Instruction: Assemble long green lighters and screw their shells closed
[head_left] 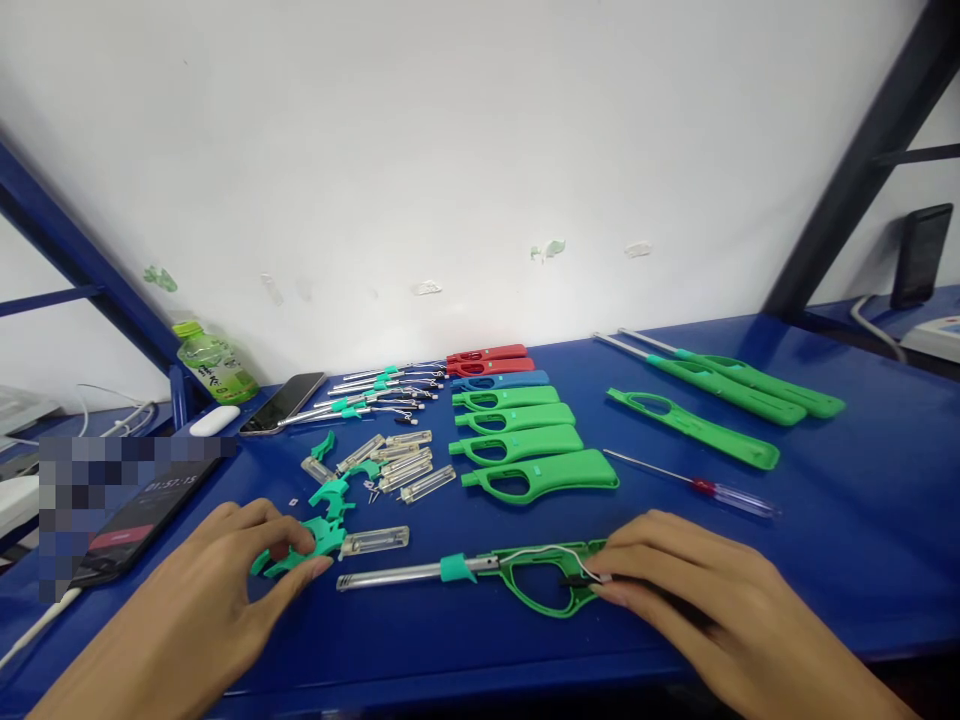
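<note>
My left hand has its thumb and fingers closed around a teal plastic trigger piece. Beside that piece lies a clear fuel tank. My right hand grips the handle end of an open green lighter shell, its fingertips at a white wire and a small black part. From the shell a metal lighter tube with a teal collar points left. More teal trigger pieces and several clear tanks lie behind my left hand.
Lighter shells in green, blue and red are stacked in a row at the middle. Metal tubes with wires lie behind the tanks. At right are a screwdriver, a loose green shell half and two lighters. Phones and a bottle are left.
</note>
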